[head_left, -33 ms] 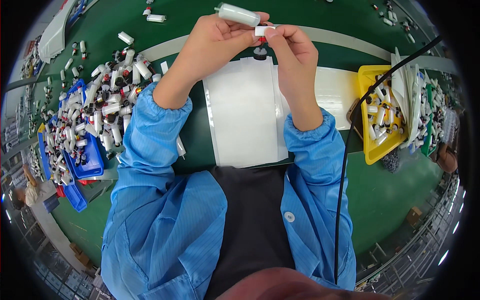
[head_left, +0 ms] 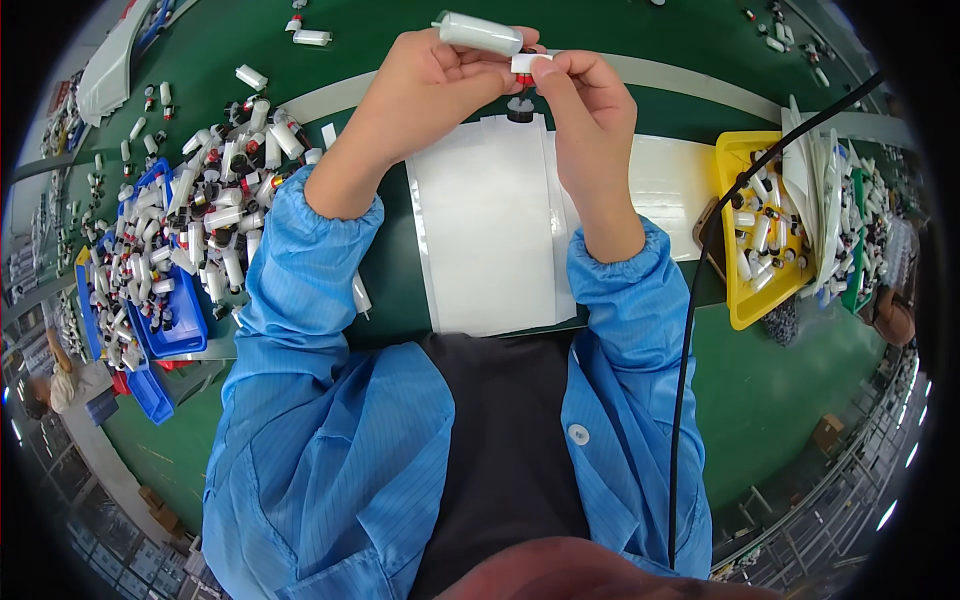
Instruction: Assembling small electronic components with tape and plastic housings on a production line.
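My left hand (head_left: 425, 95) is closed round a white translucent cylinder (head_left: 480, 34), which lies tilted with a thin tip at its left end. Beside the cylinder's right end is a small white label-like piece (head_left: 528, 64), with my right hand (head_left: 592, 100) pinching it, thumb on top. Just below that piece, a bit of red shows and a ridged black round cap (head_left: 520, 109) hangs down. My fingers hide how these parts join. Under both hands lie white sheets (head_left: 485, 230) on the green table.
To the left, a heap of similar white cylinders with black and red ends (head_left: 225, 200) spills round blue trays (head_left: 185, 325). On the right stands a yellow tray (head_left: 742, 300) with more of them. A black cable (head_left: 690, 350) crosses in front of the right side. One loose cylinder (head_left: 361, 295) lies by my left sleeve.
Both hands and the held parts have shifted very slightly; the grip looks the same.
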{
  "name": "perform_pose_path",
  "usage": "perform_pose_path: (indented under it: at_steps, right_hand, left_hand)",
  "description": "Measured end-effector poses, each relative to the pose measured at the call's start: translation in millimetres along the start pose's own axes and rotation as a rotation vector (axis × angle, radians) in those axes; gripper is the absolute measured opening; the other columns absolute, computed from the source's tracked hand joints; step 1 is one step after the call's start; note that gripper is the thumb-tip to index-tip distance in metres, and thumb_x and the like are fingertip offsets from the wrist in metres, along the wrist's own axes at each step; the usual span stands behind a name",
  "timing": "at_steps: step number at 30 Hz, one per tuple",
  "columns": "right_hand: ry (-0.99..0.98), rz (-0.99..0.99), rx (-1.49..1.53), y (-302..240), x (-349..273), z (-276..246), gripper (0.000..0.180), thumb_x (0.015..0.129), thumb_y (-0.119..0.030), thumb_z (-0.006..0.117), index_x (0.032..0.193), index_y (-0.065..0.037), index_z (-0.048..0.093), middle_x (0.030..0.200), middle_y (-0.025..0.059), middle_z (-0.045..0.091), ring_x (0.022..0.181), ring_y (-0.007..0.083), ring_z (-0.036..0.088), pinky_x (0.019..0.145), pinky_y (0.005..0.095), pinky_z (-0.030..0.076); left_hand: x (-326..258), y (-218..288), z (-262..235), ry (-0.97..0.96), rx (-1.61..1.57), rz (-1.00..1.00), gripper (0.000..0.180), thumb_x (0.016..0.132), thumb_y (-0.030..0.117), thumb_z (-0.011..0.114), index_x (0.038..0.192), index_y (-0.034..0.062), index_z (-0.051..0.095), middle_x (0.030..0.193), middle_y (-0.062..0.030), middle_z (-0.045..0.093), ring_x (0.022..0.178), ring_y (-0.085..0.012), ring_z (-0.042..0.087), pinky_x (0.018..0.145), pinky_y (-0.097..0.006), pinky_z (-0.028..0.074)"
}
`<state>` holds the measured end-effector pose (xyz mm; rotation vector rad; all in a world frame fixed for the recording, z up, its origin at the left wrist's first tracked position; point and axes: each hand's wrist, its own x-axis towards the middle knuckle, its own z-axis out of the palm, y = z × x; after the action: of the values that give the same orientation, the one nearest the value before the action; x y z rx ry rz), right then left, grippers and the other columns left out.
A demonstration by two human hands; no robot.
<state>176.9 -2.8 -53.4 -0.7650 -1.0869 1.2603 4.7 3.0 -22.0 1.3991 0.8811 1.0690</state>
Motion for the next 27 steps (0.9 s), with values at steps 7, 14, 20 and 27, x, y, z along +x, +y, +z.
perform_pose_path:
  at_steps: [7, 14, 20, 27]
  right_hand:
    - [-0.136, 0.0, -0.036, -4, 4, -8, 0.009, 0.095, -0.009, 0.067, 0.099, -0.003, 0.063, 0.087, 0.0005, 0.066, 0.076, 0.0034, 0.057, 0.066, 0.0188, 0.044]
    - [-0.129, 0.37, 0.277, -13, 4, -5, 0.024, 0.095, -0.022, 0.069, 0.112, -0.008, 0.061, 0.102, 0.0006, 0.065, 0.092, 0.0084, 0.058, 0.08, 0.0281, 0.046]
    - [-0.152, 0.311, 0.173, -11, 2, -5, 0.032, 0.095, -0.025, 0.068, 0.119, -0.007, 0.059, 0.107, -0.0001, 0.063, 0.087, 0.0088, 0.057, 0.075, 0.0316, 0.047]
    - [-0.439, -0.269, -1.095, -1, -22, -1, 0.028, 0.081, 0.002, 0.057, 0.108, 0.001, 0.065, 0.105, 0.0144, 0.061, 0.089, 0.035, 0.065, 0.078, 0.044, 0.055]
  left_hand:
    - [-3, 11, -2, 0.01, 0.05, -0.037, 0.032, 0.093, 0.006, 0.067, 0.125, -0.0015, 0.066, 0.117, -0.0128, 0.07, 0.101, -0.0171, 0.069, 0.091, -0.03, 0.057]
    - [-2, 10, 1, 0.027, 0.023, 0.057, 0.033, 0.094, 0.006, 0.067, 0.125, -0.0017, 0.066, 0.119, -0.0132, 0.069, 0.103, -0.0194, 0.068, 0.091, -0.03, 0.056]
    - [-3, 23, -3, 0.041, -0.129, 0.052, 0.029, 0.095, 0.009, 0.065, 0.119, -0.0071, 0.059, 0.105, -0.0164, 0.069, 0.098, -0.0239, 0.069, 0.088, -0.035, 0.057]
    - [-2, 21, -214, 0.483, 0.608, 0.065, 0.037, 0.087, 0.011, 0.075, 0.119, -0.0033, 0.064, 0.102, -0.014, 0.074, 0.093, -0.0178, 0.071, 0.081, -0.028, 0.057]
